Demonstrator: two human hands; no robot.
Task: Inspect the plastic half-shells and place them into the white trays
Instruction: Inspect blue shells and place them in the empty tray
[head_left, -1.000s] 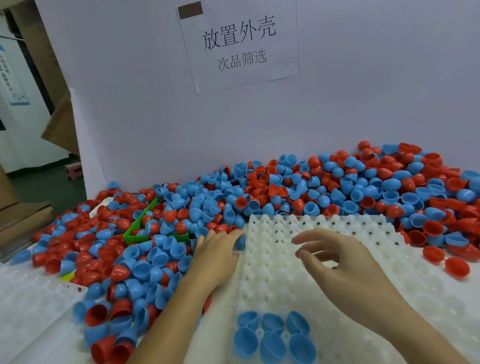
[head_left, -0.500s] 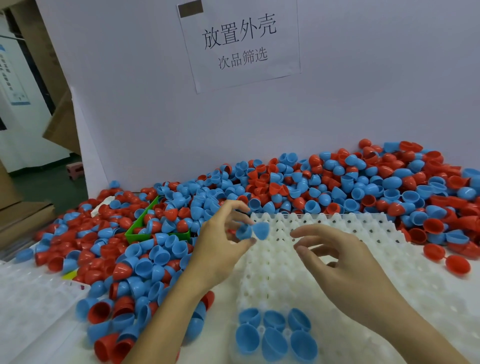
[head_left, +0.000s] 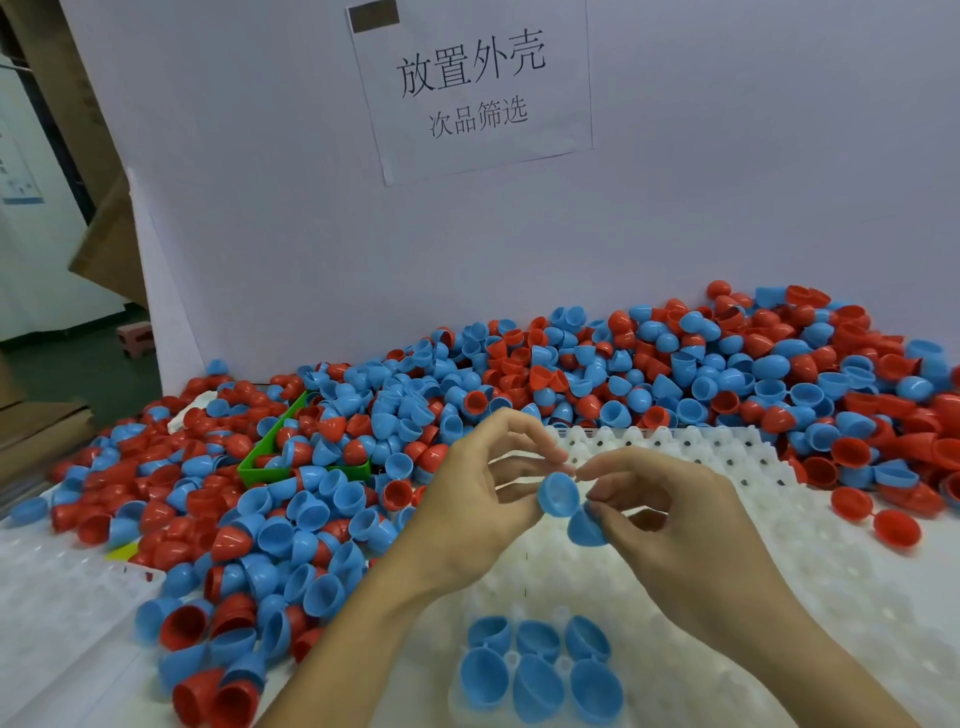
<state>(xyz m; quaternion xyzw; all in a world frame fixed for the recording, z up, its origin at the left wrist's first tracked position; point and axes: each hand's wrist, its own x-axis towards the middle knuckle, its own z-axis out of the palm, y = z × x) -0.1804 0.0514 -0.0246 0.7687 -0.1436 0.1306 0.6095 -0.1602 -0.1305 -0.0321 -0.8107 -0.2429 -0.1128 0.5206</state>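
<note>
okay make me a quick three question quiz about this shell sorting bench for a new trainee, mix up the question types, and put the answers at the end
1. True or false: the blue half-shells already in the white tray number six.
2. Multiple choice: what colour are the two shells held between the hands? A) red B) blue C) green
3. Fill in: the small bin half buried in the loose pile is ____ in colour.

Key
1. True: six seated blue half-shells sit open side up at the tray's near edge.
2. B: the left hand pinches one blue shell and the right hand pinches the other blue shell.
3. Green: the green bin lies left of the tray.
</note>
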